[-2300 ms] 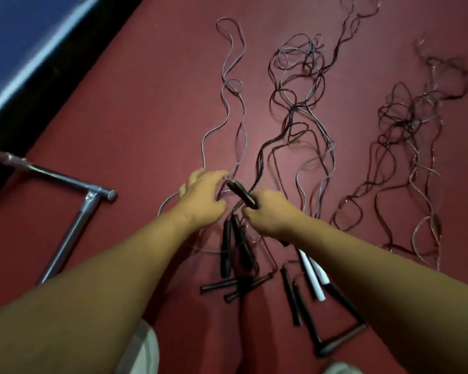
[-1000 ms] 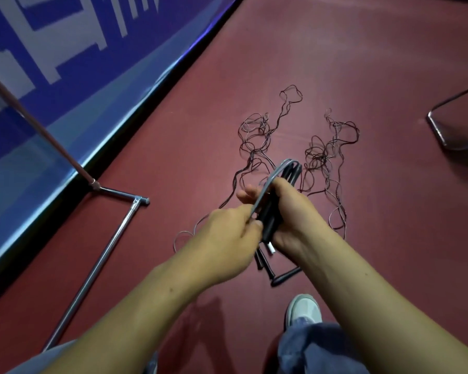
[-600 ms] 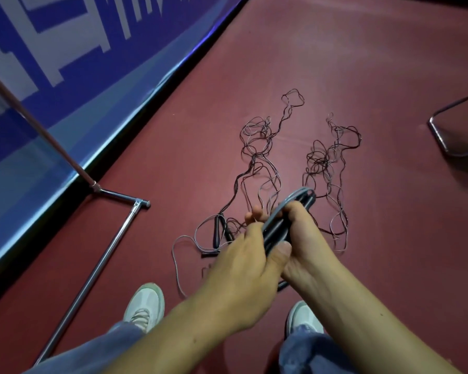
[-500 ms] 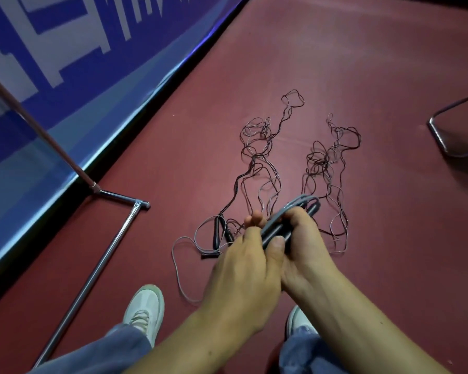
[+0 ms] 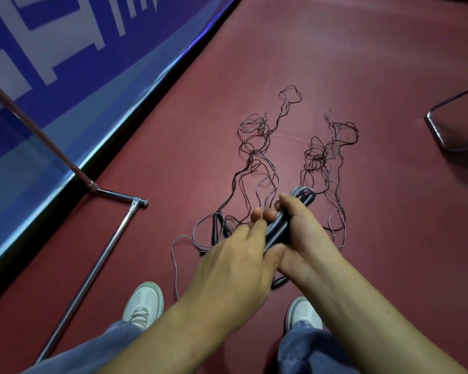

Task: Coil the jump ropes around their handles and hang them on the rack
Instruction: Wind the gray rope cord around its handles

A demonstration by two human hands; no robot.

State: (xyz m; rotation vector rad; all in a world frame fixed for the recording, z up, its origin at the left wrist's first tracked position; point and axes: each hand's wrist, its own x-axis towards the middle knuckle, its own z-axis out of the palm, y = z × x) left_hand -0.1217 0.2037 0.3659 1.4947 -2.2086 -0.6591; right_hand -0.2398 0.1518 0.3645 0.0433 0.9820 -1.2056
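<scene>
Dark red floor (image 5: 335,55), tangled jump ropes (image 5: 255,130) mid-frame, black handles (image 5: 216,231) centre-left, metal rack base (image 5: 100,263) left, white shoes (image 5: 143,300) at bottom.

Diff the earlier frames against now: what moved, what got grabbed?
The coiled jump rope came up off the floor pile into the right hand, which grips it; its looped end then tipped from upright to forward. The left hand closed over the near end. Loose ropes and rack base stayed put.
</scene>
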